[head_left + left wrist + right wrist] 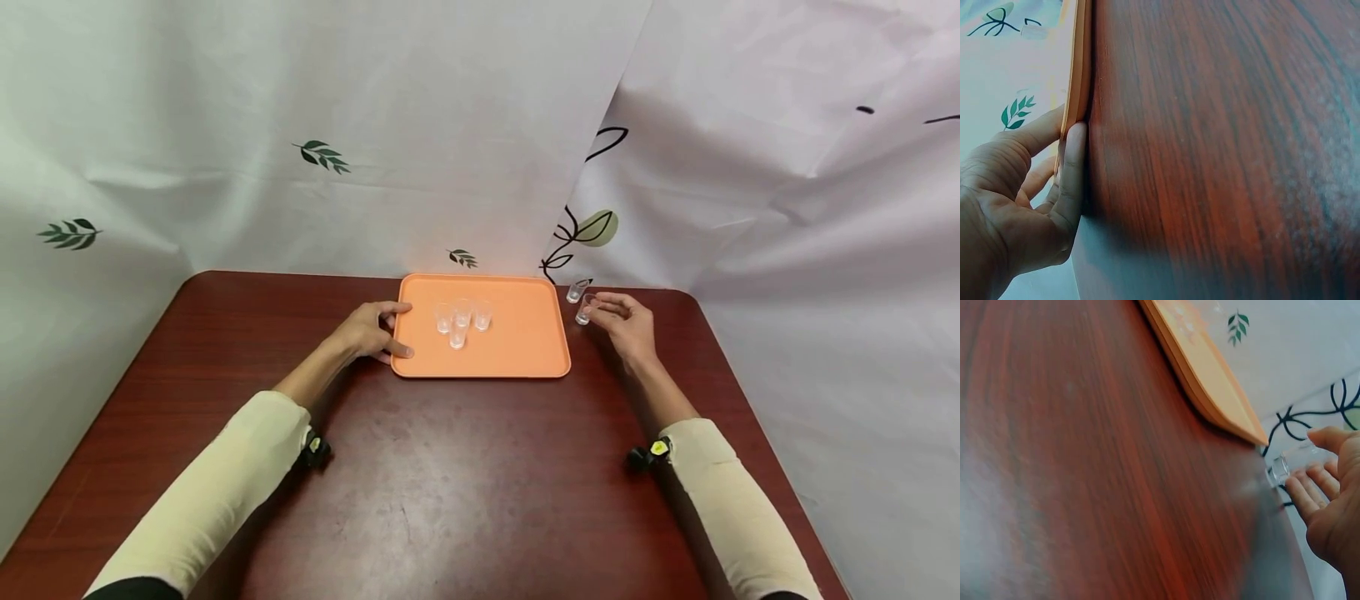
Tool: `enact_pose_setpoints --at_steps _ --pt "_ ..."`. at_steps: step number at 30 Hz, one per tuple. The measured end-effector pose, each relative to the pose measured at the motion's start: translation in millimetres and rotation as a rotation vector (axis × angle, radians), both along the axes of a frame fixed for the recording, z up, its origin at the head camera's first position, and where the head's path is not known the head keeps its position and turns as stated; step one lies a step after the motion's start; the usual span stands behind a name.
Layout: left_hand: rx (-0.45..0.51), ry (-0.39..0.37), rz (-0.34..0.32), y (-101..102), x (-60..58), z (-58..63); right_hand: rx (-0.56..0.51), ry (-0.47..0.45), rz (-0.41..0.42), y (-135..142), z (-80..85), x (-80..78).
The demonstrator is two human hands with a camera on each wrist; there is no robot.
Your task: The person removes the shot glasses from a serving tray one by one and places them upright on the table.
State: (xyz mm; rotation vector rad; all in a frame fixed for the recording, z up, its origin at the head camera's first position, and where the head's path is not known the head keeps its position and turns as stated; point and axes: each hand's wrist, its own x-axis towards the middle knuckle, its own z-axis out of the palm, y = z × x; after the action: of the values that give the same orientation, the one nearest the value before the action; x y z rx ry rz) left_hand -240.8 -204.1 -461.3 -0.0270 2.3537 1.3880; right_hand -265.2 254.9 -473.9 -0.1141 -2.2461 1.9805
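An orange tray [517, 354] lies near the back edge of the table, with several clear shot glasses [457, 336] grouped left of its middle. My left hand [367, 331] grips the tray's left edge, thumb on top; in the left wrist view the left hand [1029, 200] has fingers around the rim. Right of the tray, my right hand [628, 327] pinches a clear shot glass [585, 312] between thumb and fingers. Another shot glass [576, 292] stands just behind it. In the right wrist view the held glass [1280, 469] is partly covered by the right hand [1335, 506].
The dark red-brown wooden table [450, 483] stretches from the tray toward me. A white curtain [375, 125] with leaf prints hangs right behind the table's back edge, and more of it borders both sides.
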Motion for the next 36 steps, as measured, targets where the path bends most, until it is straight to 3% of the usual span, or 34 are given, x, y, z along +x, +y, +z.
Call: enact_pose_setpoints --at_steps 11,17,26,36 --pt "0.006 -0.009 -0.008 -1 -0.5 4.8 0.039 -0.023 -0.083 18 -2.1 -22.2" --pt "0.0 -0.008 -0.003 0 -3.4 3.6 0.009 -0.033 -0.107 20 -3.3 -33.2" --pt "0.006 -0.007 -0.017 0 -3.7 0.9 -0.08 -0.036 -0.171 19 -10.4 -44.5" --pt "0.011 -0.011 -0.012 -1 -4.2 -1.4 -0.035 -0.036 -0.188 18 -12.9 -46.0"
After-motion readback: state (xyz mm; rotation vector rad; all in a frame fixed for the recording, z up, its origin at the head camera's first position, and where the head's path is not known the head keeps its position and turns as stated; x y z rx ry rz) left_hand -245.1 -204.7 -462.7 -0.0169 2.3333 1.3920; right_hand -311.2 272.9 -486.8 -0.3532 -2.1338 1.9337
